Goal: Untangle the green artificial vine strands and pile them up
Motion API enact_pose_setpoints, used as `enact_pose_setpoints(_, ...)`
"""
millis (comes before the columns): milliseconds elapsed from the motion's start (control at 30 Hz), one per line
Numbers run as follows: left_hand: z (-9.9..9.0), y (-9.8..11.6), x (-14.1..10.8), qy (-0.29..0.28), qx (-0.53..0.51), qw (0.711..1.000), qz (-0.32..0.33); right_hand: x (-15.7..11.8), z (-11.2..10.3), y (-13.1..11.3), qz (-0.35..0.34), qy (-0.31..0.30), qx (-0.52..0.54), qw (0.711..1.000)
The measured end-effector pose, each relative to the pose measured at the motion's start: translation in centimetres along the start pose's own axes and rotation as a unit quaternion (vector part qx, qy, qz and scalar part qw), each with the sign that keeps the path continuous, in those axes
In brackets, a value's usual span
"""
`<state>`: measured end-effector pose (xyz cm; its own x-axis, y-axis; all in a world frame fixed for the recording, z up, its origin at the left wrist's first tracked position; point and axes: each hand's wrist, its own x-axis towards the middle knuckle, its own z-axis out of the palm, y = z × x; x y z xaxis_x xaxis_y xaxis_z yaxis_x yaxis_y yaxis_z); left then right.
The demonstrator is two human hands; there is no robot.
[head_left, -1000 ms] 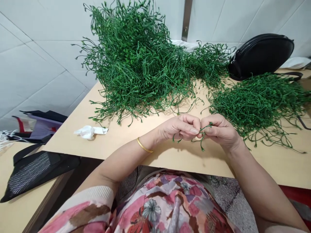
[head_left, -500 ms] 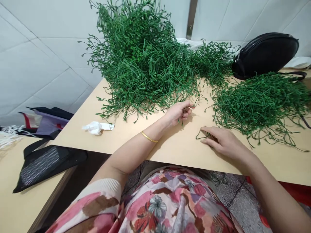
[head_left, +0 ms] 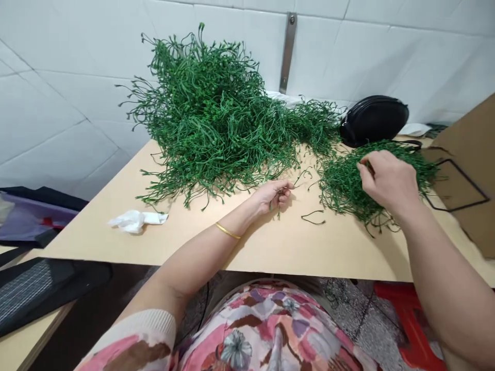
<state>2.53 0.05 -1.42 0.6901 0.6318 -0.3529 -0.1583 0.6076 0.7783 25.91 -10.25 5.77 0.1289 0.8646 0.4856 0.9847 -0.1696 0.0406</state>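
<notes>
My left hand [head_left: 274, 197] rests on the table, closed around a few thin green artificial stems [head_left: 297, 179] whose ends stick out past the fingers. Over the smaller right-hand pile of green stems [head_left: 344, 180] is my right hand [head_left: 392, 180], its thumb and fingers drawn together; whatever they pinch is hidden. Between the hands, one bent green stem [head_left: 313, 219] lies loose on the tabletop. A much larger heap of the same stems [head_left: 216, 118], with small bud-like tips, fills the back left of the table.
A crumpled white tissue [head_left: 135, 220] lies at the left of the table [head_left: 193, 242]. At the back stands a black rounded bag [head_left: 375, 121]. A cardboard box [head_left: 469, 170] borders the right side. Below the front edge is a red stool [head_left: 410, 319].
My right hand has left the bent stem on the table and moved up and right onto the smaller pile. My left hand keeps its stems. The view has shifted toward the right.
</notes>
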Motion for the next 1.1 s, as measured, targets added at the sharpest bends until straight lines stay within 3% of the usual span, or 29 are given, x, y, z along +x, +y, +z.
enact_pose_setpoints(167, 0.3, 0.2, -0.5, -0.015, 0.047, 0.999, 0.016, 3.1, -0.5, 2.9, 0.093, -0.133, -0.088, 0.983)
enact_pose_setpoints(267, 0.3, -0.1, -0.3, -0.015, 0.065, 0.997, 0.027, 2.2, -0.7, 1.7, 0.096, -0.085, -0.120, 0.984)
enact_pose_setpoints(367, 0.3, -0.3, -0.1, -0.008, 0.078, 0.996, 0.036, 0.1, 0.2, -1.2, -0.018, -0.051, -0.089, 0.995)
enact_pose_setpoints(500, 0.2, -0.3, -0.1, -0.010, 0.066, 0.997, 0.035, -2.4, 2.5, -5.0, -0.161, -0.106, 0.061, 0.979)
enact_pose_setpoints(633, 0.3, 0.2, -0.5, -0.032, -0.003, 0.998, 0.046, -2.7, 3.0, -6.6, -0.215, -0.107, 0.182, 0.954)
enact_pose_setpoints(733, 0.7, 0.6, -0.9, -0.012, -0.044, 0.996, 0.076, -2.2, 2.8, -7.0, -0.269, -0.155, 0.224, 0.924)
enact_pose_setpoints(933, 1.3, 0.5, -1.1, 0.043, -0.108, 0.987, 0.113, -1.6, 3.0, -8.4, -0.179, -0.131, 0.372, 0.901)
enact_pose_setpoints(1100, 0.9, 0.2, -0.7, 0.046, -0.186, 0.977, 0.089, -0.3, 3.5, -11.2, -0.169, -0.098, 0.411, 0.890)
